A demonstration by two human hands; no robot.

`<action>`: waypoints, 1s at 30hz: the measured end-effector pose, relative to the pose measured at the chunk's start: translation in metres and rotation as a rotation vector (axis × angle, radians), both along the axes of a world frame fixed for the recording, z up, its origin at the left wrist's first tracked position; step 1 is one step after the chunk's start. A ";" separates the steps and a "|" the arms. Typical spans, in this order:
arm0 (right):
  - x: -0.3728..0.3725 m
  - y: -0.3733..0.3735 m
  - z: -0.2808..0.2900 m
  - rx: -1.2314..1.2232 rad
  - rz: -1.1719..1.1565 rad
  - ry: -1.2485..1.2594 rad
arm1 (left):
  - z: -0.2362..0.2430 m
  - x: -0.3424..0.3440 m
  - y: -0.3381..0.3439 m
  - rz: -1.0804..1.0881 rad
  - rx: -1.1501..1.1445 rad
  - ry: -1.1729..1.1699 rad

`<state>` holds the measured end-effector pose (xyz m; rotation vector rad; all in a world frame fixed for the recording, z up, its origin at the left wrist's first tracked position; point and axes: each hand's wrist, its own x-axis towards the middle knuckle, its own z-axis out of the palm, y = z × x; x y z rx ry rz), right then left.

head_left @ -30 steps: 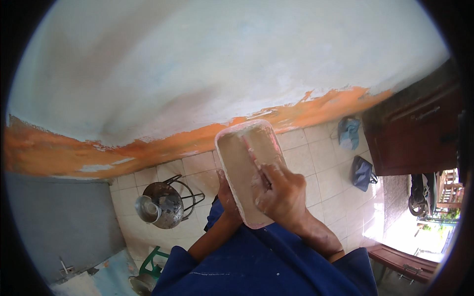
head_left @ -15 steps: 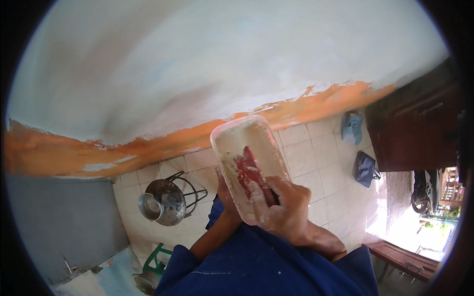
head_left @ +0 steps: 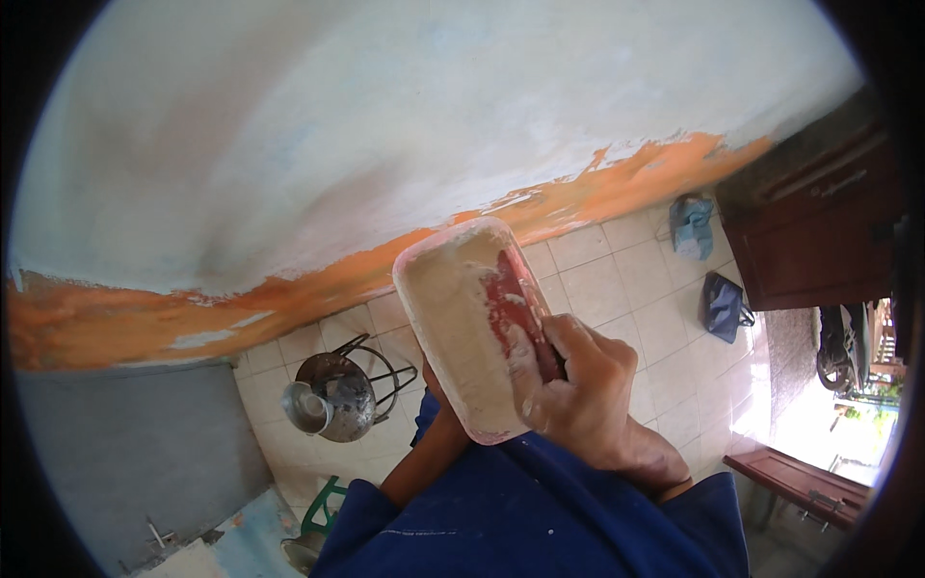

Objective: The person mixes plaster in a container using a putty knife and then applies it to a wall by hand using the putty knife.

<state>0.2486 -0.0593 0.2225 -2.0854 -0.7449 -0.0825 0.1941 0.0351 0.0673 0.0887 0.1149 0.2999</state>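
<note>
A pale pink rectangular tray (head_left: 438, 308), smeared with beige paste, is held over my body and tilts lengthwise away from me. My left hand (head_left: 434, 380), mostly hidden behind the tray's left side, is closed on it. My right hand (head_left: 583, 385) grips a red putty knife (head_left: 509, 294), its blade lying along the right side of the tray's inside, with white paste stuck on it and on my fingers.
Ahead stands a white wall (head_left: 405, 106) with an orange lower band. On the tiled floor (head_left: 626, 299) are a round stool (head_left: 347, 395) bearing a metal pot (head_left: 306, 409), a green plastic chair (head_left: 326, 501) and bags (head_left: 723, 303). At right are wooden doors (head_left: 805, 236) and a motorbike (head_left: 838, 347) outside.
The view has shifted slightly. The tray appears further left and higher. The red knife has moved from the tray's middle to its right side, showing more of its red face than earlier.
</note>
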 end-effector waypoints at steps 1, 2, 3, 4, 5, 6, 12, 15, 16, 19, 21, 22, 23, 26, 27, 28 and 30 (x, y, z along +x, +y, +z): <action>-0.001 0.000 0.002 0.005 0.003 0.009 | 0.000 0.001 -0.001 -0.013 -0.002 -0.004; -0.008 0.006 0.004 -0.003 0.000 0.023 | 0.000 0.002 -0.002 -0.022 -0.006 -0.002; -0.014 0.009 0.001 0.022 0.025 0.023 | -0.001 0.003 -0.005 -0.032 -0.010 -0.001; -0.021 0.012 -0.006 0.053 0.060 0.024 | 0.000 0.002 -0.005 -0.033 -0.013 -0.002; -0.026 0.014 -0.012 0.083 0.094 0.024 | 0.000 0.001 -0.006 -0.032 -0.008 -0.004; -0.028 0.016 -0.015 0.066 0.100 0.035 | 0.000 0.000 -0.006 -0.036 -0.006 0.001; -0.014 0.003 -0.028 -0.013 0.159 0.024 | -0.002 -0.002 -0.007 -0.051 -0.008 0.002; -0.006 -0.008 -0.015 -0.013 0.079 0.039 | -0.005 0.000 -0.009 -0.049 -0.001 0.000; -0.005 -0.009 -0.012 0.002 0.064 0.029 | -0.005 0.002 -0.009 -0.054 0.003 -0.001; -0.006 -0.006 -0.010 0.042 0.065 -0.004 | -0.004 0.005 -0.015 -0.055 0.003 0.004; -0.009 -0.002 -0.016 0.064 0.130 -0.033 | -0.003 0.007 -0.020 -0.058 0.008 0.004; -0.009 -0.001 -0.020 0.065 0.138 -0.030 | -0.003 0.009 -0.021 -0.056 0.016 0.001; -0.006 -0.004 -0.024 0.044 0.137 -0.022 | -0.002 0.010 -0.022 -0.056 0.020 -0.001; 0.006 -0.016 -0.028 0.007 0.119 0.011 | -0.003 0.013 -0.027 -0.056 0.030 0.000; 0.010 -0.019 -0.023 0.016 0.100 0.027 | -0.004 0.013 -0.030 -0.057 0.032 0.003; 0.013 -0.022 -0.019 0.022 0.079 0.044 | -0.005 0.014 -0.031 -0.058 0.035 0.001; 0.017 -0.023 -0.008 0.113 0.065 0.050 | -0.006 0.015 -0.036 -0.062 0.038 0.005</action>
